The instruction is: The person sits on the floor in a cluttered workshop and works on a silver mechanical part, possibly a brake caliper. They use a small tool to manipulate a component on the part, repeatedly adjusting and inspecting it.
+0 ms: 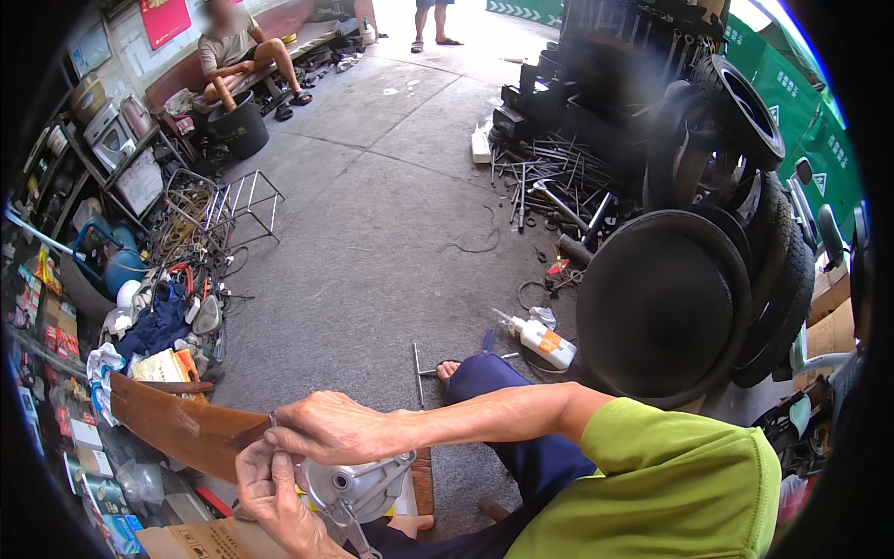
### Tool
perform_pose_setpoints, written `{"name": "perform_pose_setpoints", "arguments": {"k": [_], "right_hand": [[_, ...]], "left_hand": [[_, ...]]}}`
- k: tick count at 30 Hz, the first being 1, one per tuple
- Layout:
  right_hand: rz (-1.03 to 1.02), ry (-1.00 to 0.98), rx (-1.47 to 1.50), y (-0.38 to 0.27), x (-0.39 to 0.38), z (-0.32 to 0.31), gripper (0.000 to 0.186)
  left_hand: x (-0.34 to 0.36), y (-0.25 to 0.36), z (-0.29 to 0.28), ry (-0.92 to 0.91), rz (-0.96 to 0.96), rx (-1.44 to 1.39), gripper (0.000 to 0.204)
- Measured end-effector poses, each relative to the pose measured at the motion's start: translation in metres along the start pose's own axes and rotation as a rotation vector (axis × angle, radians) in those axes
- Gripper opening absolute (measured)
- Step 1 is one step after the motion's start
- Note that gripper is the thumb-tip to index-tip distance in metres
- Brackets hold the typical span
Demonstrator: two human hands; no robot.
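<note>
Head view, and from the left comes the brown wooden bench (177, 426), running in toward the hands! Past its middle, the left hand (272, 489) curls inward, thumb up; whether it grips anything, one cannot tell. Right above, the right hand (337, 427) appears to pinch a small dark piece (273, 419), too small to identify. Next along, near the bench's right end, sits the round metal housing (346, 480), its lever (355, 531) in place and the central hole showing. Judging progress: the housing looks largely assembled, the small piece remains apart from it, so work seems unfinished; how much is left is unclear.
</note>
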State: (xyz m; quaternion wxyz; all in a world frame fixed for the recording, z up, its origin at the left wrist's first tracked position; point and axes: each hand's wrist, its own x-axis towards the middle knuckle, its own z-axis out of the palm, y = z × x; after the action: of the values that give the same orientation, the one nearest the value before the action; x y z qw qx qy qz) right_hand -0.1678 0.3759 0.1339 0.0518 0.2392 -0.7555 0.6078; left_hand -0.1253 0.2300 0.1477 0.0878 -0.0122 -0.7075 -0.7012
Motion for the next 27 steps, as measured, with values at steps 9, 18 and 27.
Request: {"name": "perform_pose_setpoints", "arguments": {"k": [9,18,27], "right_hand": [[0.026,-0.028,0.005,0.003,0.0,0.001,0.053],[0.19,-0.114,0.126,-0.01,0.008,-0.003,0.045],[0.212,-0.146,0.374,-0.014,0.006,-0.009,0.024]], "left_hand": [[-0.001,0.006,0.001,-0.026,0.016,0.016,0.022],[0.0,0.013,-0.011,0.009,0.003,-0.075,0.021],[-0.001,0.017,-0.009,0.048,-0.079,-0.21,0.027]]}}
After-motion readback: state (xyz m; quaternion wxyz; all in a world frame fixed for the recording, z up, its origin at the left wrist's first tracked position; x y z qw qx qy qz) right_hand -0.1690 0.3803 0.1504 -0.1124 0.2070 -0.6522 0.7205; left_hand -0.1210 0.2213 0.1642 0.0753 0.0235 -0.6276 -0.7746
